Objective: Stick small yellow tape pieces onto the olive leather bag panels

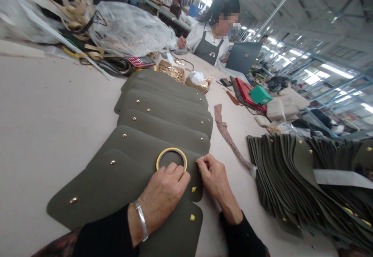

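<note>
Overlapping dark green panels point(163, 132) with small gold fittings lie in a row on the table. My left hand point(164, 189), with a silver bangle at the wrist, is closed round the near edge of a yellow tape roll point(172, 149), which rests over the panels. My right hand point(211, 173) pinches at the right edge of one panel, beside the tape roll; a tiny bit of yellow shows at its fingertips, too small to make out. Yellow tape pieces point(192, 217) are stuck on the two nearest panels.
A thick stack of green panels point(279, 171) stands at right. A brown strip point(227, 134) lies between. Small boxes of gold parts point(171, 71) and plastic bags point(131, 27) are behind. A person in an apron point(208, 47) sits across the table.
</note>
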Available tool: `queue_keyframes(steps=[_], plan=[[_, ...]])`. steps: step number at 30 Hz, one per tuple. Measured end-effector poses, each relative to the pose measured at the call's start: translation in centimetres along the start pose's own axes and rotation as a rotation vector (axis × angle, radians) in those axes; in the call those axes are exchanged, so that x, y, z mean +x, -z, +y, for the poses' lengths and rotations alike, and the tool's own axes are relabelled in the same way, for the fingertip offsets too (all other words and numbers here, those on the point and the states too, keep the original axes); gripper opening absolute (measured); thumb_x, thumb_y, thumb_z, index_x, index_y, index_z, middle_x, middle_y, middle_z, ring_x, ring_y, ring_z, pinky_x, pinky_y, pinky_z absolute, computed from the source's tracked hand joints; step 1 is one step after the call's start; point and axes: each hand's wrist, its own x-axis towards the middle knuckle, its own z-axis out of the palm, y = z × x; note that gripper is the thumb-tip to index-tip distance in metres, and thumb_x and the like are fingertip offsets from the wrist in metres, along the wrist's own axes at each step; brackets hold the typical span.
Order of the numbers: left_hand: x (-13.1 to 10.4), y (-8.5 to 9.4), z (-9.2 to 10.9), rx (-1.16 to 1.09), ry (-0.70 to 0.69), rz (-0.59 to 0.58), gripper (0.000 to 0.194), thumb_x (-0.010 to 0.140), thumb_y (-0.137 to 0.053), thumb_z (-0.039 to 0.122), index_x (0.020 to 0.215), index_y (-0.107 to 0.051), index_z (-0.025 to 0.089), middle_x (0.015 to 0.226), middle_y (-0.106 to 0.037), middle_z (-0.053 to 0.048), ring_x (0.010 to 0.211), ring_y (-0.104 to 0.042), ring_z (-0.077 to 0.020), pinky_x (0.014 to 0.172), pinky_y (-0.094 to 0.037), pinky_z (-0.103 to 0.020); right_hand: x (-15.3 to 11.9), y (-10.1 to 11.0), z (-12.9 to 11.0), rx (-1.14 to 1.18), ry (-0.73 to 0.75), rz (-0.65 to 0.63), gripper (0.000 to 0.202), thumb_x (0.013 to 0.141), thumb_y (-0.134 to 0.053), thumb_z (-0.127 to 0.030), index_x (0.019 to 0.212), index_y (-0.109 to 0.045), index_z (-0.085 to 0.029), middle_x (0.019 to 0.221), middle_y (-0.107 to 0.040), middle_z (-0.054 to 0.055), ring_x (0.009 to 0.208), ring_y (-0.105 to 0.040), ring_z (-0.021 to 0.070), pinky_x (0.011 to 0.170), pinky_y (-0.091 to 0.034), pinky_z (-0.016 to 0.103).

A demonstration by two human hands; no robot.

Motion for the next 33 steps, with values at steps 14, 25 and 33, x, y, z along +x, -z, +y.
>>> queue_keyframes(steps=[14,25,33], plan=[[-0.3,1.6,0.0,-0.802,0.093,0.508,0.026,0.083,-0.056,0.007,0.103,-0.053,0.024,0.094,-0.067,0.003,0.084,-0.066,-0.0084,0.077,-0.051,-0.019,-4.0,-0.4,-2.2,1.255,-0.227,-0.449,0.027,0.083,-0.068,-0.038,0.071,-0.054,-0.017,0.063,-0.053,-0.003,0.046,-0.047,0.0069,0.042,-0.043,0.018],[-0.4,1.2,-0.4,-0.816,0.102,0.471,0.031,0.084,-0.055,0.010,0.110,-0.046,0.024,0.087,-0.067,0.004,0.073,-0.067,-0.0081,0.072,-0.054,-0.020,-4.3,-2.1,-2.1,1.386,-0.392,-0.462,0.032,0.077,-0.074,-0.038,0.070,-0.053,-0.016,0.060,-0.048,-0.005,0.042,-0.039,0.0041,0.036,-0.041,0.014],[-0.3,1.1,-0.4,-0.860,0.163,0.404,0.035,0.081,-0.055,0.009,0.111,-0.043,0.024,0.085,-0.064,0.005,0.070,-0.065,-0.0078,0.069,-0.052,-0.020,-4.3,-2.4,-2.1,1.427,-0.400,-0.458,0.030,0.077,-0.074,-0.035,0.067,-0.053,-0.016,0.058,-0.047,-0.005,0.042,-0.038,0.0044,0.036,-0.041,0.014]])
